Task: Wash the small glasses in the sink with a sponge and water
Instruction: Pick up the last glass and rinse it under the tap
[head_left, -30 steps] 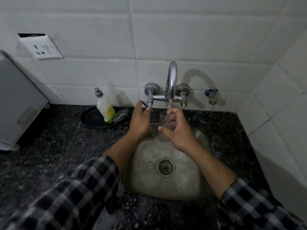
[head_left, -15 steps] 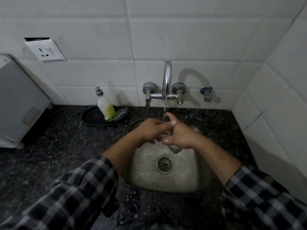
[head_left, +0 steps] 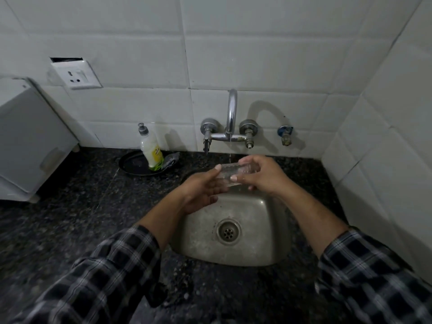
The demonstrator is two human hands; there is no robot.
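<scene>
A small clear glass (head_left: 230, 173) lies on its side between both hands, above the back of the steel sink (head_left: 254, 244). My right hand (head_left: 261, 175) grips it from the right, fingers curled over the top and thumb below. My left hand (head_left: 202, 191) holds its left end, thumb along the top edge. A thin trickle of water falls from the tap (head_left: 231, 118) just behind the glass. No sponge shows in either hand.
A dish soap bottle (head_left: 151, 150) stands on a black plate (head_left: 133, 164) with a crumpled scrubber (head_left: 171, 159) left of the sink. A white appliance (head_left: 28, 141) sits at the far left. A small valve (head_left: 285, 134) juts from the wall on the right.
The glass went from upright under the stream to lying sideways between both hands. My left hand left the tap handle and joined the glass. The water thinned to a trickle.
</scene>
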